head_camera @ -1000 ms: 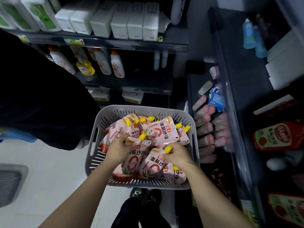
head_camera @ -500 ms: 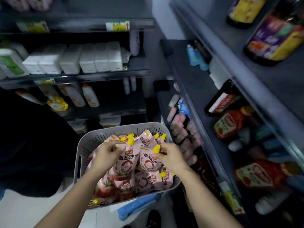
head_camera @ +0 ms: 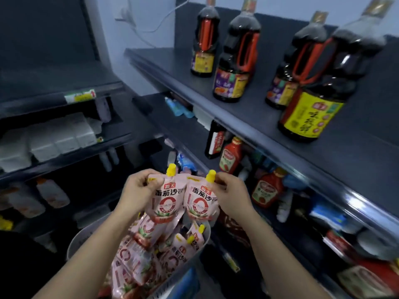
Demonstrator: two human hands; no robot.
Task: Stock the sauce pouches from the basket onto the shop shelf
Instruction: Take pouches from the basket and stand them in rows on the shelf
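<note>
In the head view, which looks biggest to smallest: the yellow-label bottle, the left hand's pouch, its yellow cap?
Biggest first:
yellow-label bottle
left-hand pouch
yellow cap
The pouch is nearer the camera, so real sizes are unsure.

Two pouches held over the basket.
Your left hand [head_camera: 138, 188] pinches the left pouch [head_camera: 166, 200] at its top, your right hand [head_camera: 232, 194] the right pouch [head_camera: 201, 202]; pouches touching, basket [head_camera: 74, 242] below, shelf [head_camera: 248, 117] to your right.
</note>
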